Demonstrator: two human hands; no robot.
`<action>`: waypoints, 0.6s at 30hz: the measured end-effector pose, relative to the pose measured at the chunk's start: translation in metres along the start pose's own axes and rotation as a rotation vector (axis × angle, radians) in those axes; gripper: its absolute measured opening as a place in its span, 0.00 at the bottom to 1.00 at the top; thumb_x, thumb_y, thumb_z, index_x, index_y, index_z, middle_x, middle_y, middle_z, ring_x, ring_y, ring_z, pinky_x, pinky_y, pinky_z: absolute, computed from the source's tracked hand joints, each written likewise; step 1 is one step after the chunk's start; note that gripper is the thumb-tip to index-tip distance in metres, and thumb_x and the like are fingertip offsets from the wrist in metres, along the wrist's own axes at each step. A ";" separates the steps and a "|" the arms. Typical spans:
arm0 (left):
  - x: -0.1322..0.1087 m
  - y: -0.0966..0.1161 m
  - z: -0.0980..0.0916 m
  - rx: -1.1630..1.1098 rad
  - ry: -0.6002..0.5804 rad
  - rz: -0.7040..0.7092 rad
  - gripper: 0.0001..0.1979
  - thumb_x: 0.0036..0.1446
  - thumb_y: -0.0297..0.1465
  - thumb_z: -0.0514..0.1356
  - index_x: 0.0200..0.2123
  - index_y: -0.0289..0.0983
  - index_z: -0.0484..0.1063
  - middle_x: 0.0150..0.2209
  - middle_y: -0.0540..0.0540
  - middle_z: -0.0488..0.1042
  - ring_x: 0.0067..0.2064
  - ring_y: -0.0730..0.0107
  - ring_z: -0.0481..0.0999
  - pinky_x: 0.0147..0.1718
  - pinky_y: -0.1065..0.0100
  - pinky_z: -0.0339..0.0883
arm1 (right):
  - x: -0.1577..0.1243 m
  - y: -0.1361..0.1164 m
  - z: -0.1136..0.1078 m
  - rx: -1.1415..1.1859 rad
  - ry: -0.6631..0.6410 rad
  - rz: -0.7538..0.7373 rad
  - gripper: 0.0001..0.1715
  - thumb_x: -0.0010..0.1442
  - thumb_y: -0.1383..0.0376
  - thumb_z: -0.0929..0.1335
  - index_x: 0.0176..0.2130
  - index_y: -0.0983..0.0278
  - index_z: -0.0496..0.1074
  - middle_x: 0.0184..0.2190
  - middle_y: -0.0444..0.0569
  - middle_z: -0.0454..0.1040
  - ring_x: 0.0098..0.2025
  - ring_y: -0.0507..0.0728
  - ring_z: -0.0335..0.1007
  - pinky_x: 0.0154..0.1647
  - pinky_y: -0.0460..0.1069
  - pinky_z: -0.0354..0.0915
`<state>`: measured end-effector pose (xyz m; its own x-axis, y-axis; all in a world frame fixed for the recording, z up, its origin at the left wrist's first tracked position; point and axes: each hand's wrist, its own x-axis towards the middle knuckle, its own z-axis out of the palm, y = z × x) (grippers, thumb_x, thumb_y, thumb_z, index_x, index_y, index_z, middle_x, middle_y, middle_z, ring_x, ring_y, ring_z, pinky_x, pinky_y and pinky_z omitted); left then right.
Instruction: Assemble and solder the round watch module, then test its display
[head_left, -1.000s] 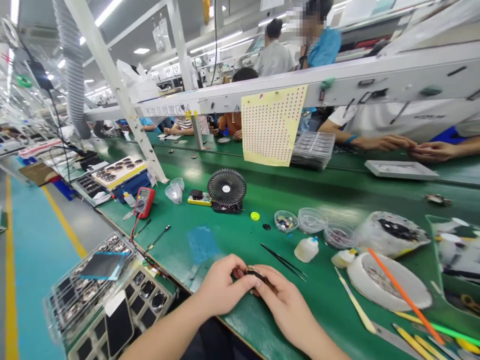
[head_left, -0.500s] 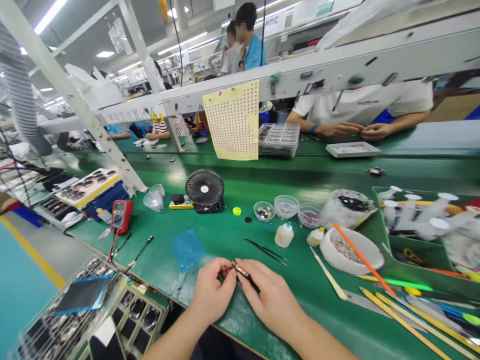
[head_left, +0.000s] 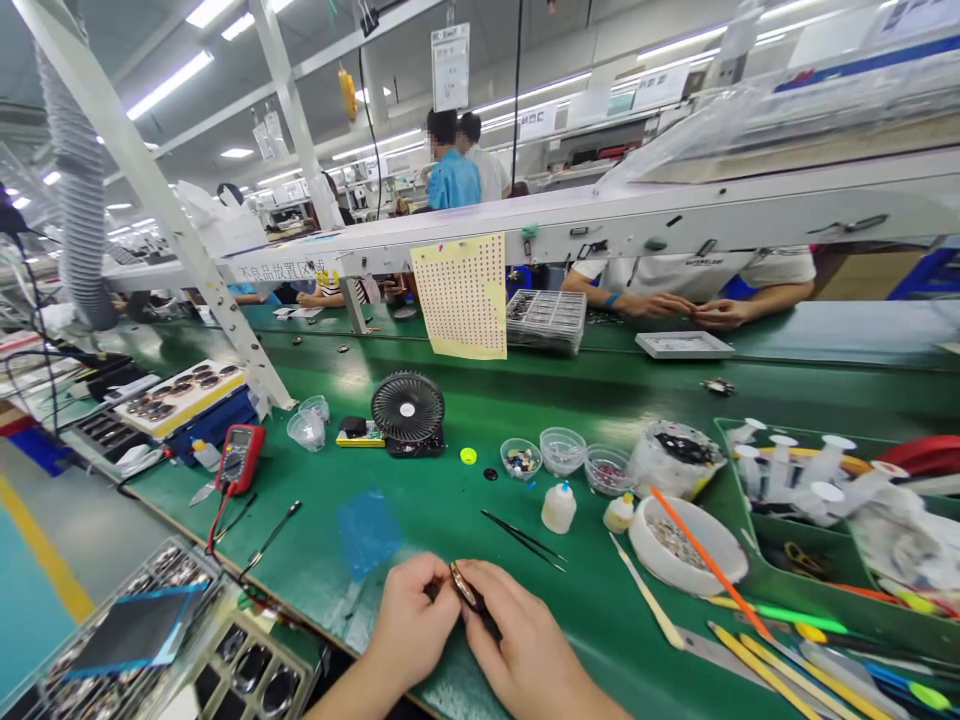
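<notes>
Low in the middle of the head view, a small dark part with a shiny metallic rim (head_left: 466, 588), much like a watch case, is held up on edge. My right hand (head_left: 517, 635) wraps its fingers round the part. Close against it, my left hand (head_left: 416, 615) is closed in a pinch, fingertips touching or nearly touching the part's left side; whatever they pinch is hidden. Black tweezers (head_left: 523, 540) lie just beyond my right hand. A thin blue film sheet (head_left: 369, 532) rests on the green bench beyond my left hand.
A black fan (head_left: 407, 410) stands behind, with small clear cups (head_left: 562, 452) and a white bottle (head_left: 559, 508) to its right. Rightward are a white bowl (head_left: 686, 545) and green bin (head_left: 817, 580). Left are a red multimeter (head_left: 240, 458) and part trays (head_left: 255, 665). A co-worker's hands (head_left: 686, 310) work opposite.
My view has tilted up, so the bench appears lower. The part has turned in my fingers and shows more of its shiny rim. Both hands stay closed together around it.
</notes>
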<state>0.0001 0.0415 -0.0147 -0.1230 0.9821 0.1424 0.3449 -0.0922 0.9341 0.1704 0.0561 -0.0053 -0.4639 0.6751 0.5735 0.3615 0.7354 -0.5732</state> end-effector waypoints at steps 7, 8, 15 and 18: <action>-0.001 -0.009 -0.004 0.001 0.090 0.005 0.10 0.55 0.33 0.56 0.23 0.39 0.71 0.24 0.49 0.74 0.29 0.68 0.73 0.31 0.70 0.66 | 0.005 -0.006 0.001 0.024 -0.157 0.065 0.25 0.68 0.73 0.62 0.61 0.63 0.73 0.53 0.58 0.81 0.52 0.63 0.81 0.55 0.56 0.77; -0.001 -0.011 -0.005 -0.003 0.104 0.004 0.11 0.55 0.34 0.55 0.23 0.39 0.71 0.24 0.49 0.74 0.29 0.67 0.73 0.32 0.69 0.66 | 0.006 -0.008 -0.002 0.026 -0.199 0.064 0.26 0.67 0.73 0.61 0.61 0.63 0.73 0.53 0.58 0.81 0.53 0.63 0.80 0.56 0.57 0.76; 0.001 -0.015 -0.005 -0.021 0.097 0.017 0.12 0.56 0.37 0.55 0.23 0.39 0.69 0.23 0.49 0.73 0.28 0.66 0.73 0.30 0.69 0.67 | 0.010 -0.019 -0.031 0.162 -0.345 0.129 0.26 0.70 0.71 0.61 0.63 0.57 0.72 0.56 0.53 0.80 0.62 0.62 0.75 0.64 0.58 0.69; -0.001 -0.013 -0.002 0.022 0.063 0.045 0.12 0.56 0.37 0.55 0.22 0.40 0.67 0.22 0.50 0.71 0.27 0.66 0.71 0.29 0.69 0.64 | 0.009 -0.018 -0.029 0.305 -0.239 0.204 0.20 0.72 0.66 0.64 0.59 0.55 0.75 0.57 0.52 0.80 0.68 0.64 0.67 0.72 0.64 0.58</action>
<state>-0.0057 0.0413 -0.0265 -0.1649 0.9649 0.2046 0.3715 -0.1314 0.9191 0.1826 0.0504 0.0271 -0.5948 0.7459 0.2997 0.2265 0.5133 -0.8278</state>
